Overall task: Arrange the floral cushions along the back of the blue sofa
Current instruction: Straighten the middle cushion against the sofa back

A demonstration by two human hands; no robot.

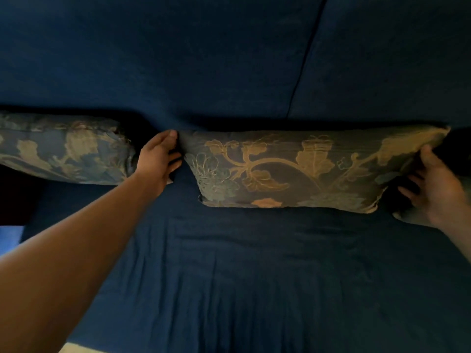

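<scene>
A person's left hand (pixel 159 159) and right hand (pixel 437 184) clamp opposite ends of a floral cushion (pixel 285 169) standing against the blue sofa (pixel 229 59) backrest. A second floral cushion (pixel 63 149) sits just left, across a narrow gap; the seat in front lies bare.

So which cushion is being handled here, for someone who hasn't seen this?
Find the blue sofa. Against its back stands the held cushion, left hand and right hand gripping its ends. Unlike the left cushion, it shows a gold vine.
</scene>
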